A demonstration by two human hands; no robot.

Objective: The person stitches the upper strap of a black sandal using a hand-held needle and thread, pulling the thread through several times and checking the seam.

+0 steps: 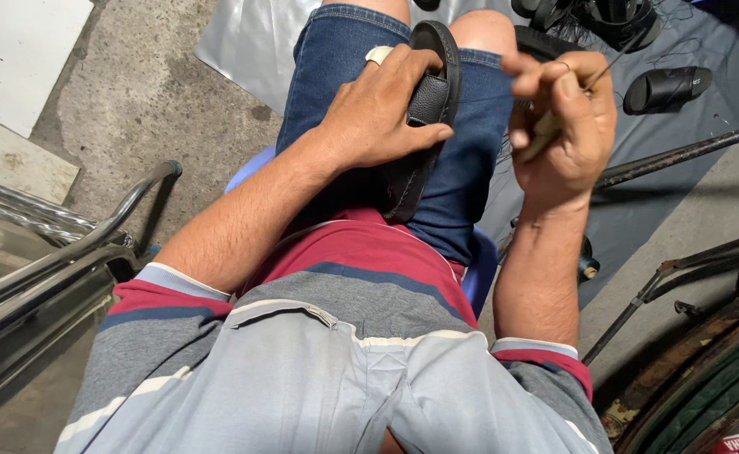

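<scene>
Striped shirt [336,336], denim shorts [336,59]

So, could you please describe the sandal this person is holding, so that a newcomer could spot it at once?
Start at the blue denim shorts of the seated person. Between the thighs stands a black leather sandal, on edge and gripped by the left hand. Unlike the other black sandal lying on the grey sheet, it rests in the lap.

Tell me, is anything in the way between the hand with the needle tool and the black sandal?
Nothing visible is. The left hand presses the black sandal on the lap; the right hand holds a thin tool beside it. Only open air and a faint thread lie between them.
</scene>
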